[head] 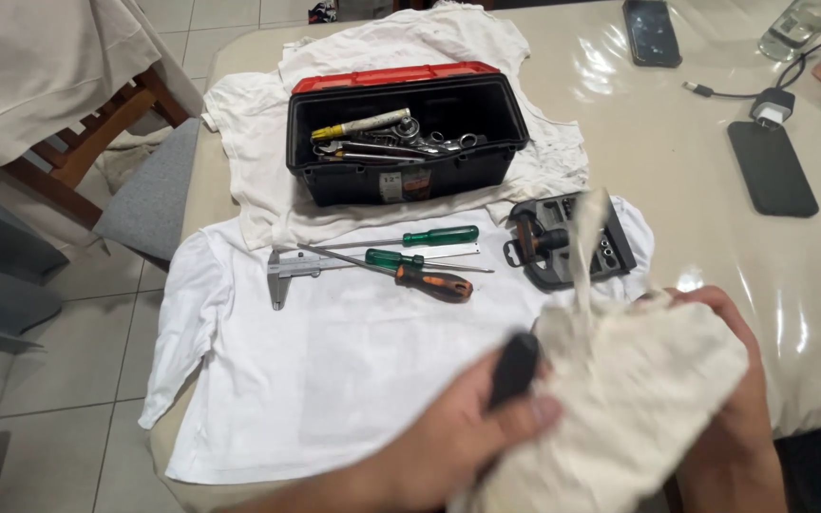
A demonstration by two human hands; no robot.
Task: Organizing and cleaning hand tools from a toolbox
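**A:** 2 hands busy at the bottom edge. Left hand (448, 442) clasped round a black tool handle (515, 366), thumb pressed against it. Right hand (743, 389) bunched into a cream rag (620, 418), wrapped over the rest of the tool.

**B:** Working end visible?

**A:** No, hidden under the rag. Cannot tell what kind of tool. Held above the white shirt (334, 370) spread on the worktop (696, 199), well apart from the open black toolbox (401, 142).

**B:** Probably best to keep the left grip firm on the handle. Draw the rag along the shaft, away from the palm and never toward it.

**A:** Sensible. Loose tail of rag sticking up in front of the bit set case (572, 252), too. Better tucked into the fist, to avoid snagging.

**B:** And the 2 screwdrivers (429, 258) and the calliper (287, 268)?

**A:** Lying on the shirt, between toolbox and hands, touched by neither hand. Worth keeping the wiping over the shirt, to catch any grime before the glossy worktop.
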